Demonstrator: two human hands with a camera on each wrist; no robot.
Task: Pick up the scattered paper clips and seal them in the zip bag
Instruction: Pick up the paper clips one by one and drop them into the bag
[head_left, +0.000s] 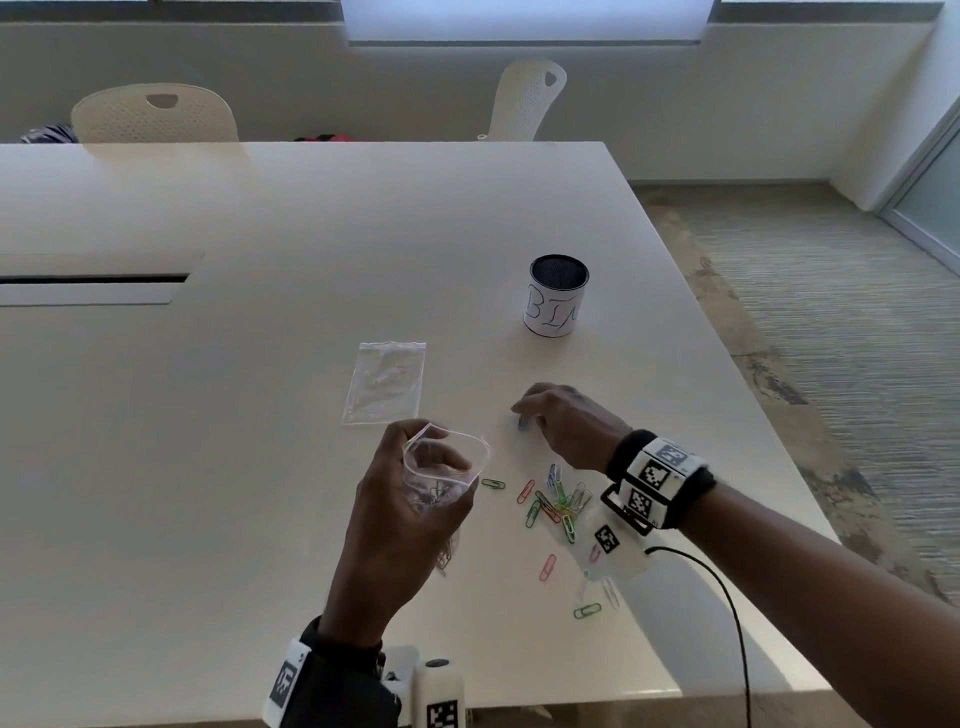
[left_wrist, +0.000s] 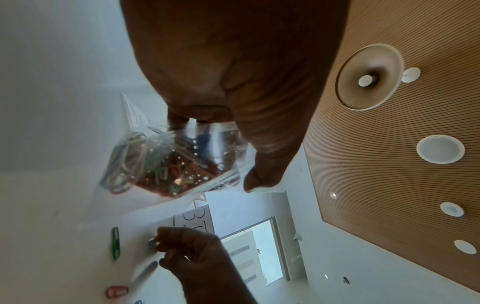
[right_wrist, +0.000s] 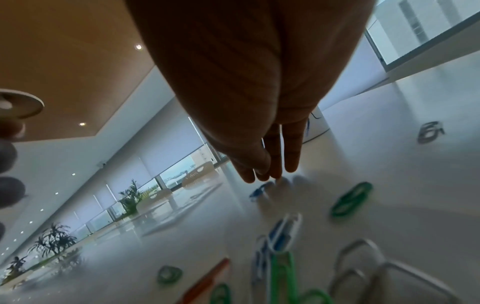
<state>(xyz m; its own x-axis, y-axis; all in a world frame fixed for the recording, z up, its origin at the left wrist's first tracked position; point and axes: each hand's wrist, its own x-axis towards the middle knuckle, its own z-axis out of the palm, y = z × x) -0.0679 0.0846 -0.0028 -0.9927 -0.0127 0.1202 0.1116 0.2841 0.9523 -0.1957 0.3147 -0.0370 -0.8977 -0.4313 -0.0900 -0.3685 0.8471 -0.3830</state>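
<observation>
A broad white table (head_left: 260, 364) fills the scene, with two pale chairs (head_left: 156, 117) at its far edge. Far right of the work area stands a dark mesh cup (head_left: 558, 296) wrapped in paper with handwriting on it. Just left of it and nearer, a spare clear zip bag (head_left: 385, 382) lies flat and empty. The left hand (head_left: 410, 514) is raised above the table near the front, fingers curled round a second zip bag (head_left: 444, 470) whose mouth gapes upward; several paper clips already sit in its bottom, seen through the plastic from the left wrist. The right hand (head_left: 566, 423) reaches to the table right of that bag, its fingertips (right_wrist: 262, 174) bunched together on a blue paper clip (right_wrist: 259, 190) at the table surface, pinching it. Near the right wrist lies the loose cluster of coloured paper clips (head_left: 558, 501), with a green clip (head_left: 492, 484) apart on the left and a pink clip (head_left: 547, 567) nearer.
</observation>
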